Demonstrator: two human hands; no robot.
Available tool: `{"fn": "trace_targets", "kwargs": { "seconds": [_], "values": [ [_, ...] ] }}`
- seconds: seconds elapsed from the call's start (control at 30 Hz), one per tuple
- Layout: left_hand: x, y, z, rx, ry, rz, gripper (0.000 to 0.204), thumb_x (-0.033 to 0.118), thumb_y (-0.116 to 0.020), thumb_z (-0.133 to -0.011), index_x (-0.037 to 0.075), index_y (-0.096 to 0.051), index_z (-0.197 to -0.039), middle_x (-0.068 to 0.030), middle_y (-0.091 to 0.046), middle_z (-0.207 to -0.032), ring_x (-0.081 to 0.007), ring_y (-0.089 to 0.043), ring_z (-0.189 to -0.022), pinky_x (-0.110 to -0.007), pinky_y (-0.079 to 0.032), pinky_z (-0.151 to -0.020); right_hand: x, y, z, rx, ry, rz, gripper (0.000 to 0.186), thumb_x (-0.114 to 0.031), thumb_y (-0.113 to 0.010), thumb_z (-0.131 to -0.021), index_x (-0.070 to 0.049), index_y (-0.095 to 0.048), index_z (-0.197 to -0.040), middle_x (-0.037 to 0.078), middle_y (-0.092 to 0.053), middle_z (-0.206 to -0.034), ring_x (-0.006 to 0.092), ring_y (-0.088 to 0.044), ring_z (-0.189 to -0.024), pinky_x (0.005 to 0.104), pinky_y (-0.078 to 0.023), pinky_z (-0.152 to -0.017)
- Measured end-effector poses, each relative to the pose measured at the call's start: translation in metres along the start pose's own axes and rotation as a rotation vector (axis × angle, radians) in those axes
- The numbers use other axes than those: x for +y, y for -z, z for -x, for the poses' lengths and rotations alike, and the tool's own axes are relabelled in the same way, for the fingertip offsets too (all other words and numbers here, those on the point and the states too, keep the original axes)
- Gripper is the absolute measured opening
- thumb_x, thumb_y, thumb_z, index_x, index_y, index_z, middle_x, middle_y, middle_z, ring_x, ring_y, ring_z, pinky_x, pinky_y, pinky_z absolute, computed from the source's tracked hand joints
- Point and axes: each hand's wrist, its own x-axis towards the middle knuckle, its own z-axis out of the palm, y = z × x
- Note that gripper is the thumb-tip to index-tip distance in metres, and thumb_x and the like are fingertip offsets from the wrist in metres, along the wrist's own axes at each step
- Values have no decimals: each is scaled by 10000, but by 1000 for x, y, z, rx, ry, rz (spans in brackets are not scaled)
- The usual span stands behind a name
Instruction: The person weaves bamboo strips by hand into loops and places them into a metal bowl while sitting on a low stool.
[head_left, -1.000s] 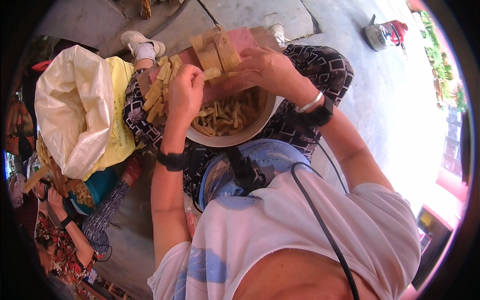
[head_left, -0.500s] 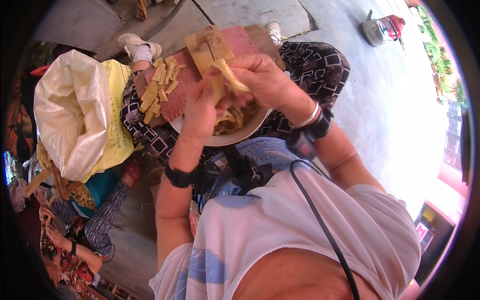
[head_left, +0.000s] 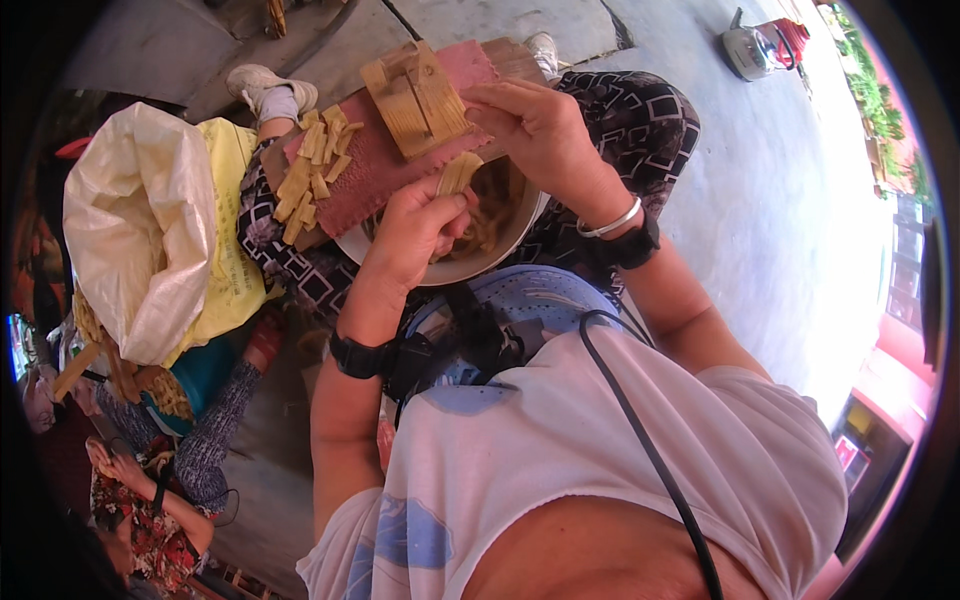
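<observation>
My left hand (head_left: 425,225) pinches a pale yellow, ribbed flat strip (head_left: 459,173) between thumb and fingers, over the near rim of a white basin (head_left: 520,245). Curled yellow pieces (head_left: 483,235) lie in the basin, partly hidden by my left hand. My right hand (head_left: 540,130) has its thumb and fingertips drawn together at the right edge of a slotted wooden block (head_left: 408,100). Anything between those fingertips is too small to tell. The block rests on a reddish cloth (head_left: 365,175) over a board across my lap.
Several flat yellow strips (head_left: 305,185) lie at the board's left end. A large white sack (head_left: 135,230) stands left. Beyond it, a co-worker (head_left: 150,500) sits near a teal tub (head_left: 205,380) of pieces. A metal kettle (head_left: 750,55) stands on the floor at far right.
My hands have moved apart. The strip they handled together is now in my left hand, lower and over the basin. My right hand has moved up to the wooden block's edge.
</observation>
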Motion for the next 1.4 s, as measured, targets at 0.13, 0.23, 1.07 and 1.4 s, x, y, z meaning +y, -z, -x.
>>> {"fn": "trace_targets", "kwargs": {
  "seconds": [0.13,0.23,1.07,1.4],
  "values": [
    [24,-22,22,11,-75,-260,180,135,-539,-985,2,-644,-1048,39,-475,-680,-47,-415,-602,-204,-319,-551,-4,14,-4,-44,117,-158,305,-285,-704,-901,-33,-715,-1072,142,-694,-924,262,-686,-806,347,-530,-718],
    [44,-26,37,-43,-101,-412,210,151,-540,-995,-13,-648,-1071,44,-474,-697,-53,-421,-623,-217,-343,-567,-11,13,-4,-256,163,-274,340,-334,-641,-954,-15,-709,-1053,137,-687,-882,239,-665,-810,336,-523,-736],
    [37,-12,24,-129,-263,188,286,262,-566,-1011,-6,-660,-1048,69,-450,-617,-18,-342,-505,-201,-230,-440,-5,8,32,-417,-687,-1207,472,-418,-436,-1046,-18,-671,-1135,-13,-443,-560,109,-385,-467,248,-324,-446],
    [36,-35,7,119,-214,93,201,165,-547,-998,50,-649,-1128,54,-531,-729,-16,-397,-562,-172,-309,-493,-44,3,13,-395,-462,-893,239,-266,-664,-948,-49,-729,-1024,71,-722,-749,135,-598,-518,254,-458,-483]
  ]
}}
